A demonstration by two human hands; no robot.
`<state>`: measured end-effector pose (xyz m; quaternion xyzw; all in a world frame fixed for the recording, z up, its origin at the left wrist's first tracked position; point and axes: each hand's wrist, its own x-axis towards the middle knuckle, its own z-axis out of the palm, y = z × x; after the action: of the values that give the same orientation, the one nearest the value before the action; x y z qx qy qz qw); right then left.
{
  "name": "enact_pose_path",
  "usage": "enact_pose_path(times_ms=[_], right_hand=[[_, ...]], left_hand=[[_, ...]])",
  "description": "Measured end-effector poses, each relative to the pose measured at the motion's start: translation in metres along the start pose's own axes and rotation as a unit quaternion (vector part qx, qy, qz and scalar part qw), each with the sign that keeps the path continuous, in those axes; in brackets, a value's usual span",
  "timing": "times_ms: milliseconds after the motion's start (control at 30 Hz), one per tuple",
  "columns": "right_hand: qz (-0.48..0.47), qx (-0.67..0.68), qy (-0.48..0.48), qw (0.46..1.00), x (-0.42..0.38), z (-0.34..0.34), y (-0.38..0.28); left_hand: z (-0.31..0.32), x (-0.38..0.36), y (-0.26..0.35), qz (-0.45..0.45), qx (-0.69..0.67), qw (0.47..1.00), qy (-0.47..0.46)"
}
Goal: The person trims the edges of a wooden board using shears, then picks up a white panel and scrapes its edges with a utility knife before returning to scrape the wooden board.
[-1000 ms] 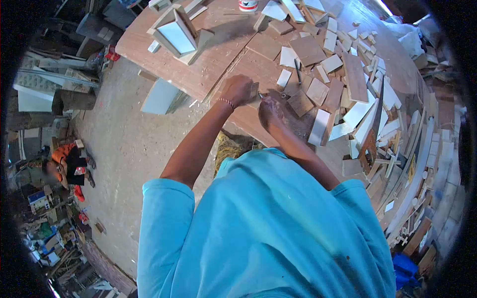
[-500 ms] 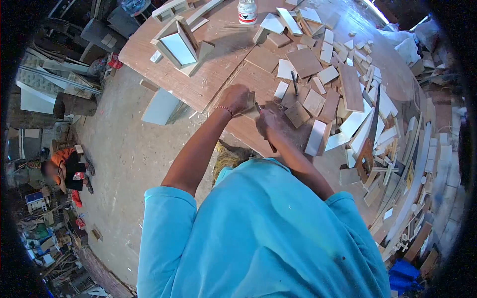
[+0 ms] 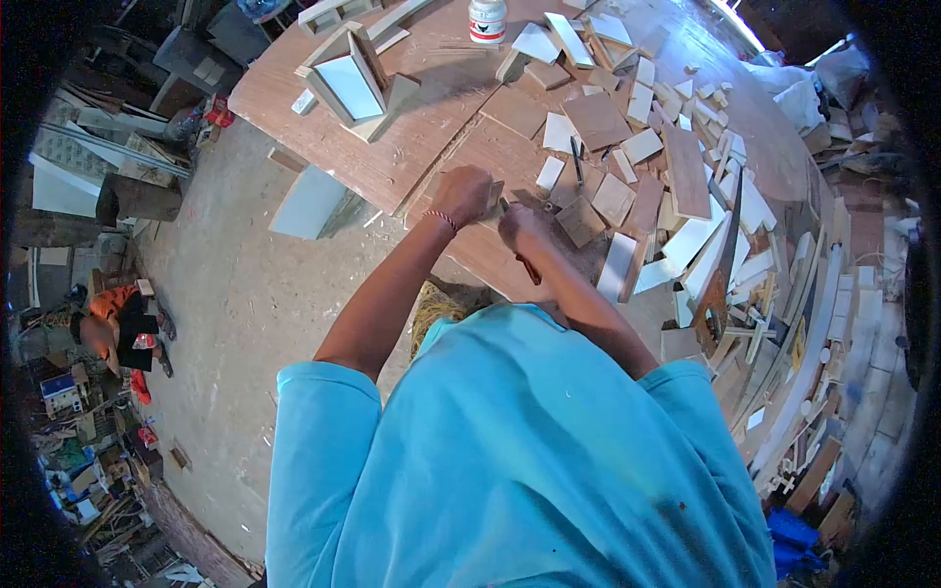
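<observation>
My left hand [image 3: 463, 194], a striped band at its wrist, is closed on a small wood piece [image 3: 496, 192] over the near edge of the wooden table [image 3: 431, 73]. Close beside it, my right hand [image 3: 523, 228] wraps round a slim hand tool [image 3: 530, 270]. The tool's reddish-brown handle sticks out below the fist, and its narrow tip points at the wood piece. Just right of my hands lie flat wood offcuts [image 3: 580, 221] and a dark pen-like tool [image 3: 576, 160].
A small wooden frame assembly [image 3: 351, 88] stands at the back left, with a white jar [image 3: 487, 22] behind. Offcuts and a handsaw [image 3: 714, 312] crowd the right. A white panel [image 3: 309, 203] leans below the table. Another person [image 3: 123, 328] sits at far left.
My right hand has turned slightly and moved up and left, closer to the wood piece. The tool tip sits nearer my left hand. The whole view has shifted a little.
</observation>
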<state>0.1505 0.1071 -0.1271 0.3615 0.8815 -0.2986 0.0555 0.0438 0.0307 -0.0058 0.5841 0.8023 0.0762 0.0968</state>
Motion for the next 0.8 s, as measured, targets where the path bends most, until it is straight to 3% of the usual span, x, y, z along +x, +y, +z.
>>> enact_pose_path(times_ms=[67,100,133,267,333,367,400,467,500,567,700,767,800], right_hand=[[-0.023,0.048,-0.014,0.998,-0.004,-0.004,0.008],[0.066,0.242,-0.082,0.965,-0.005,-0.010,0.010],[0.149,0.424,-0.148,0.881,-0.007,-0.013,0.010],[0.131,0.403,-0.075,0.903,-0.016,0.010,0.008],[0.121,0.174,0.053,0.976,0.002,0.044,0.021],[0.111,0.053,0.115,0.986,0.008,0.062,0.027],[0.112,0.052,0.110,0.986,0.012,0.081,0.032],[-0.032,-0.156,0.203,0.966,0.012,0.112,0.039],[-0.031,-0.156,0.197,0.967,0.008,0.097,0.032],[0.058,-0.031,-0.035,0.997,-0.002,0.032,0.003],[0.128,0.081,0.045,0.987,0.006,0.028,-0.007],[-0.051,0.072,0.030,0.996,0.035,0.061,0.035],[-0.053,0.072,0.037,0.995,0.034,0.050,0.037]], left_hand=[[0.015,0.003,-0.008,0.005,0.022,1.000,0.012],[0.013,0.006,-0.009,0.009,0.040,0.999,0.026],[0.010,0.009,-0.011,0.013,0.046,0.998,0.029],[0.010,0.007,-0.010,0.016,0.016,0.999,0.027],[0.009,0.009,-0.011,0.010,0.009,1.000,0.025],[0.008,0.011,-0.011,0.010,0.024,1.000,0.012],[0.007,0.011,-0.011,0.008,0.038,0.999,-0.002],[0.008,0.008,-0.012,0.010,0.027,0.999,0.017],[0.010,0.007,-0.012,0.015,0.017,0.999,0.039],[0.015,0.007,-0.012,0.011,0.019,0.999,0.024],[0.016,0.010,-0.014,0.009,0.037,0.999,0.004],[0.007,0.008,-0.013,0.013,0.026,1.000,0.005],[0.003,0.008,-0.012,0.017,0.012,1.000,-0.002]])
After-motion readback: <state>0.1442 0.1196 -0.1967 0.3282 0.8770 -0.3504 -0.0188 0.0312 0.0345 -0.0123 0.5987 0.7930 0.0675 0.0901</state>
